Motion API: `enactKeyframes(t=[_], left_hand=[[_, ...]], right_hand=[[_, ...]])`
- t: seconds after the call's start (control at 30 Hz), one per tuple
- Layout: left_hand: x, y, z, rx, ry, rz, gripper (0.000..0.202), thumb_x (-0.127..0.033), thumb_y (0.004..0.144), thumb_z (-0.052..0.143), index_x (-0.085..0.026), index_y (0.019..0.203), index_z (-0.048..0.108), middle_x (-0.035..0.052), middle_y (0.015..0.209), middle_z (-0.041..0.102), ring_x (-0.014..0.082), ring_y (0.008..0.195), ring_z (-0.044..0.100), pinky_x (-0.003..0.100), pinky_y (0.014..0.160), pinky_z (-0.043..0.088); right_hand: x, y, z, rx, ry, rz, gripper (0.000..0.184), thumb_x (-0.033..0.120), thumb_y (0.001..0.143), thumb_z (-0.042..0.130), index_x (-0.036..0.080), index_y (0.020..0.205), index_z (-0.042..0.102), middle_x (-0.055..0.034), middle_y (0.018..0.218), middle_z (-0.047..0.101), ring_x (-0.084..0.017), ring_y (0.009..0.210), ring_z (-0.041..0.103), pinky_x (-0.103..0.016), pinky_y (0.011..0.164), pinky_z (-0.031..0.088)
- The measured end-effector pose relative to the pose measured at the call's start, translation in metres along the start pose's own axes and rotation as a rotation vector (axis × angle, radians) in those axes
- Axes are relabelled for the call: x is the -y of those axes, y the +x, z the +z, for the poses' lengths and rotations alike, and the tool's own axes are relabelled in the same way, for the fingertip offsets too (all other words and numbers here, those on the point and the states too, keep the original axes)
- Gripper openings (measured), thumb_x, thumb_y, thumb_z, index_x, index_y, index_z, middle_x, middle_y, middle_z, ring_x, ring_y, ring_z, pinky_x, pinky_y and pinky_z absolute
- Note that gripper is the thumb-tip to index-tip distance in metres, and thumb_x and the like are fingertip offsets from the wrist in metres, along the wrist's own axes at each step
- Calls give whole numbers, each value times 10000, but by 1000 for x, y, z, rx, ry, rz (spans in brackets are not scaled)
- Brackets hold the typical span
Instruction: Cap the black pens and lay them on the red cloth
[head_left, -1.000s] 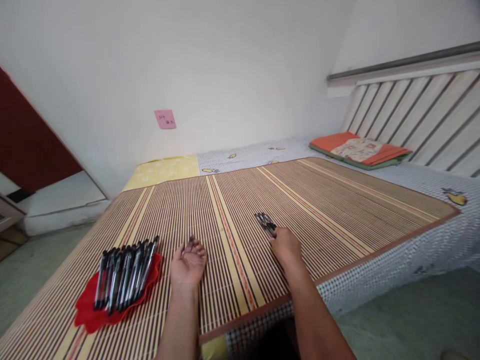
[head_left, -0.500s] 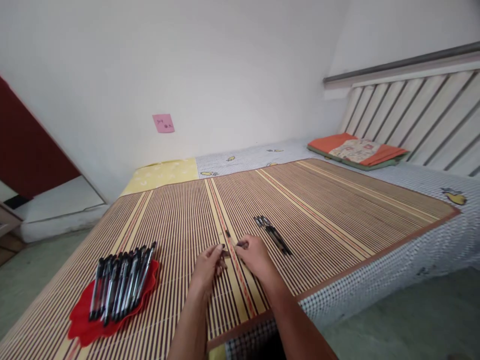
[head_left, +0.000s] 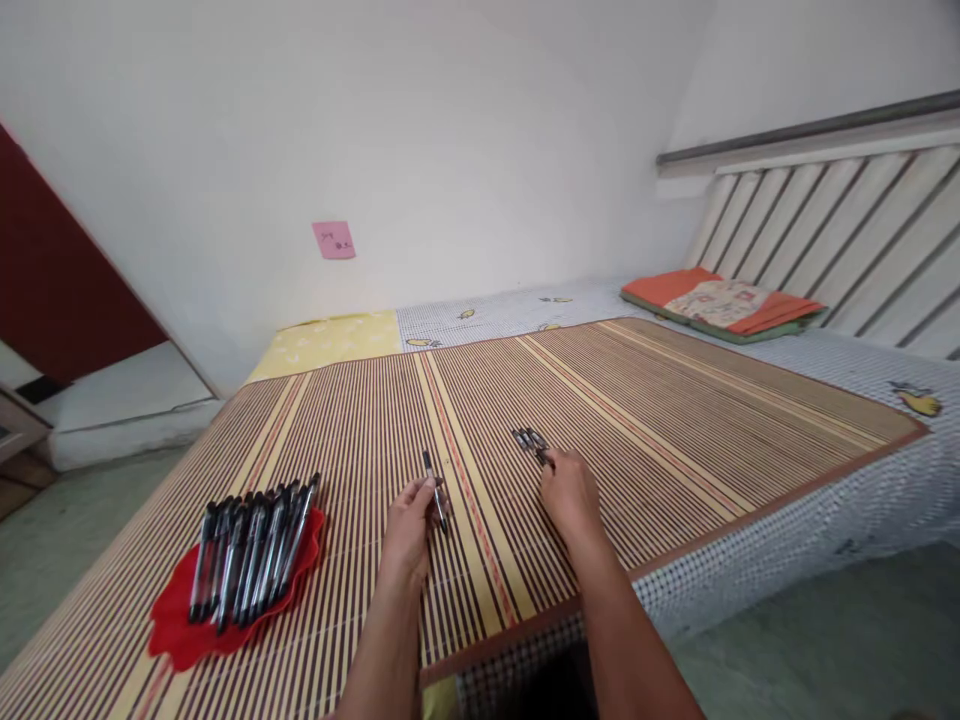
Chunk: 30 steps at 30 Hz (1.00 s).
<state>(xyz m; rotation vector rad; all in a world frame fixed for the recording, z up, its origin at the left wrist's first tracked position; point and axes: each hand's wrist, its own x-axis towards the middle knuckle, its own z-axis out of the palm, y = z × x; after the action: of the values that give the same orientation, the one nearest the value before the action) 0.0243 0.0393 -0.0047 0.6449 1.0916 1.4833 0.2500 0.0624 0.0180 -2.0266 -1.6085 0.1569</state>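
Near the mat's [head_left: 675, 400] front edge, the left hand [head_left: 409, 525] pinches a single pen [head_left: 433, 490] between thumb and fingers, tip pointing away. The right hand [head_left: 571, 492], fingers curled, touches a small pen bundle [head_left: 529, 443] mid-mat. Toward the front-left corner, many pens [head_left: 251, 540] lie on a red cloth [head_left: 176, 630].

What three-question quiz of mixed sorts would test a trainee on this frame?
1. True or false: the left hand holds a single pen.
2. The right hand rests on: A) the red tray; B) the small pile of pens; C) the folded cloth.
3. Fill in: the big row of pens lies on a ___ tray, on the striped mat.

Key: 1 true; 2 B; 3 red.
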Motion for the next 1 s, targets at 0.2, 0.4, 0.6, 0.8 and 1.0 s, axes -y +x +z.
enactKeyframes(t=[0.2,0.4,0.6,0.8,1.0], left_hand=[[1,1,2,-1,-41,-10,404,-371,587,879,-140,837,662,-10,655,649,112,545,592,219,533,471],[1,1,2,-9,-48,-12,432,-387,542,895,-137,808,663,-9,640,652,106,530,577,214,530,470],[0,0,3,-5,-41,-18,454,-407,533,901,-135,811,667,-3,657,658,109,547,583,213,534,470],[-6,-4,3,-5,-4,-53,452,-421,572,893,-133,848,680,6,662,651,127,568,598,229,547,473],[-4,-2,4,-14,-12,-41,454,-420,555,892,-141,832,665,0,659,643,120,557,582,228,544,462]], right_hand=[[-12,0,11,22,-143,9,313,116,907,507,107,1124,732,-166,1046,691,-260,988,651,-312,800,443],[-13,2,12,74,-222,-9,277,151,904,537,112,1089,739,-172,1036,696,-276,988,653,-328,790,446],[-7,2,8,125,-80,-63,200,175,894,575,160,975,758,-122,1023,706,-215,928,669,-275,760,437],[-2,0,3,220,-61,-48,186,249,877,605,143,930,749,-138,973,726,-228,859,678,-280,665,397],[3,-10,-3,421,17,-151,206,344,760,747,162,848,708,-89,870,721,-214,786,652,-266,599,326]])
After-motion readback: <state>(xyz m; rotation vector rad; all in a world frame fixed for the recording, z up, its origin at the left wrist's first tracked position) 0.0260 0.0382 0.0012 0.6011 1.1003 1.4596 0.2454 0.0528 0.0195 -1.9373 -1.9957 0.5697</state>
